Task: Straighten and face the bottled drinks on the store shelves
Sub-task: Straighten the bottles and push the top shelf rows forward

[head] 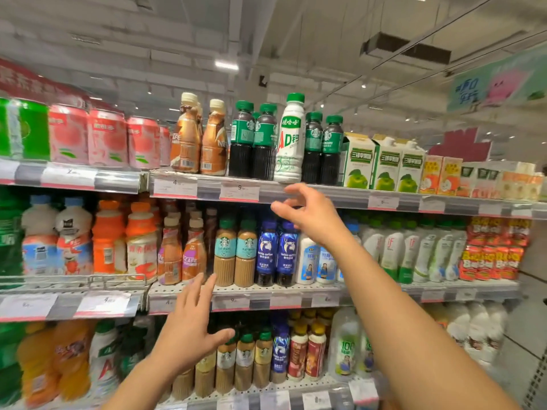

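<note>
Right hand (307, 214) raised in front of the grey top-shelf edge rail (340, 196), fingers loosely spread, grip released, holding nothing. Just above its fingertips: tall white plastic bottle with green cap and "AD" label (290, 140), upright on the top shelf, standing between dark coffee bottles with green labels and green caps (253, 140), two on each side. The white bottle is near the hand but apart from it, and stands taller than its neighbours. Left hand (189, 327) lower, fingers straight and splayed, grip released too, fingertips up by the perforated white middle shelf (266, 288), near the brown coffee bottle with purple label (194, 255) and the beige coffee bottles with teal labels (235, 253); contact cannot be told. Blue-labelled dark bottles (276, 253) stand right of those, below the right hand. Left part of the frame is motion-blurred.
</note>
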`<state>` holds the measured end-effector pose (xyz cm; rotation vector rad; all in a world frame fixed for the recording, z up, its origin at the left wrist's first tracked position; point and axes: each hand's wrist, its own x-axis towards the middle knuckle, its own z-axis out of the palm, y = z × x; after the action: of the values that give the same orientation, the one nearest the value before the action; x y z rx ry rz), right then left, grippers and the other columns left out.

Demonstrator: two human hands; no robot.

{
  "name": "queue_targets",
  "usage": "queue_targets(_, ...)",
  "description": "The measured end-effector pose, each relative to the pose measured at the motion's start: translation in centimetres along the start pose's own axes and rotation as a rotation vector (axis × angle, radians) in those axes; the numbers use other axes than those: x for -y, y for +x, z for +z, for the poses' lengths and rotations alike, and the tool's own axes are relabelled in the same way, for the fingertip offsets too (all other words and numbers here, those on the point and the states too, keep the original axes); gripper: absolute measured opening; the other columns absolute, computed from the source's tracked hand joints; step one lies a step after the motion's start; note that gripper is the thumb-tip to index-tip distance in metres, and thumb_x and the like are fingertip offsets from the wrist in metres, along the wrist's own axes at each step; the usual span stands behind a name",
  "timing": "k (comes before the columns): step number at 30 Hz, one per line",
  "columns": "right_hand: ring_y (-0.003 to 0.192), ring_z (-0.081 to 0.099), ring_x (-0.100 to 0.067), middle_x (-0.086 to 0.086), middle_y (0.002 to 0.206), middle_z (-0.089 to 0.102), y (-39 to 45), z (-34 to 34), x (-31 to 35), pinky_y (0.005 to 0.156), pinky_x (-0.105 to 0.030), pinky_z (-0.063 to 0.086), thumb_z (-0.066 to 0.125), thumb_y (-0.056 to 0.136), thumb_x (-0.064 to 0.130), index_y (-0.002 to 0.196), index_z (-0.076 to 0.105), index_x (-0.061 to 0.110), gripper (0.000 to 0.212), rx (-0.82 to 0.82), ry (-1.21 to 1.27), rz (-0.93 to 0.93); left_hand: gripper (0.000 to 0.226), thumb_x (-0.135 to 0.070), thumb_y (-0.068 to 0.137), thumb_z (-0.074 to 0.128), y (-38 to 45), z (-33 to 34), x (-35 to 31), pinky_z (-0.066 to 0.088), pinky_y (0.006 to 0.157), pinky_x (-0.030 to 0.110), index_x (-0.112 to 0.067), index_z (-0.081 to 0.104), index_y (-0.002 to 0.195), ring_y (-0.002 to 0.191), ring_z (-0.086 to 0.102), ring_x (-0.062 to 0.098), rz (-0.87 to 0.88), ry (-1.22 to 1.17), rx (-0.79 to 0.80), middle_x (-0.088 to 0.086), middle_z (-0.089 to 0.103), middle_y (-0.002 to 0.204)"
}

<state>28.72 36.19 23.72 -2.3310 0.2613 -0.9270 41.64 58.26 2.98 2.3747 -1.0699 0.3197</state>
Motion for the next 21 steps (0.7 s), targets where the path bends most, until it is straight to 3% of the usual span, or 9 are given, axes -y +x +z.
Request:
queue_targets(2, 0.097, 0.068, -0.014, 0.007, 0.104, 0.070, 2.5, -1.2, 1.3, 0.090, -0.040, 0.056, 0.075, 0.082, 0.059, 0.121, 0.061, 0.025, 0.054, -0.271, -0.060, -0.037, 0.119, -0.086, 0.074, 0.053, 0.5, 0.8, -0.2, 0.014, 0.126, 0.042, -0.032, -0.008, 0.160, 0.156, -0.005, 0.024, -0.038, 0.060, -0.037, -0.001, -0.007, 0.170)
queue_targets(4, 0.101, 0.065, -0.021, 0.003, 0.109, 0.067, 4.7, -1.6, 2.0, 0.088, -0.041, 0.054, 0.072, 0.083, 0.060, 0.120, 0.057, 0.023, 0.055, -0.386, -0.156, -0.030, 0.120, -0.090, 0.072, 0.048, 0.9, 1.1, -0.5, 0.017, 0.126, 0.044, -0.030, -0.006, 0.161, 0.156, -0.006, 0.024, -0.079, 0.094, -0.040, 0.001, -0.004, 0.170)
queue_targets(8, 0.114, 0.061, -0.033, -0.008, 0.127, 0.062, 7.5, -0.3, 1.9, 0.084, -0.040, 0.046, 0.068, 0.083, 0.066, 0.127, 0.050, 0.016, 0.068, -0.367, -0.345, 0.073, 0.123, -0.096, 0.068, 0.041, 1.2, 1.7, -0.3, 0.027, 0.122, 0.050, -0.029, -0.003, 0.161, 0.157, -0.003, 0.026, -0.188, 0.121, 0.063, 0.001, -0.002, 0.170)
queue_targets(11, 0.114, 0.061, -0.036, -0.010, 0.129, 0.060, 8.2, 1.1, 1.7, 0.078, -0.039, 0.041, 0.066, 0.084, 0.067, 0.127, 0.048, 0.014, 0.070, -0.395, -0.392, 0.110, 0.126, -0.102, 0.063, 0.028, 1.2, 1.9, 0.3, 0.030, 0.120, 0.051, -0.028, 0.004, 0.162, 0.156, -0.007, 0.025, -0.190, 0.188, 0.141, 0.000, -0.004, 0.170)
queue_targets(21, 0.119, 0.060, -0.038, -0.013, 0.137, 0.053, 9.0, 2.9, 2.5, 0.089, -0.044, 0.049, 0.073, 0.082, 0.063, 0.137, 0.043, 0.009, 0.082, -0.535, -0.470, 0.178, 0.120, -0.101, 0.065, 0.028, 0.8, 2.8, 1.3, 0.037, 0.115, 0.051, -0.029, 0.012, 0.160, 0.157, 0.001, 0.026, -0.128, 0.273, 0.042, 0.001, 0.008, 0.170)
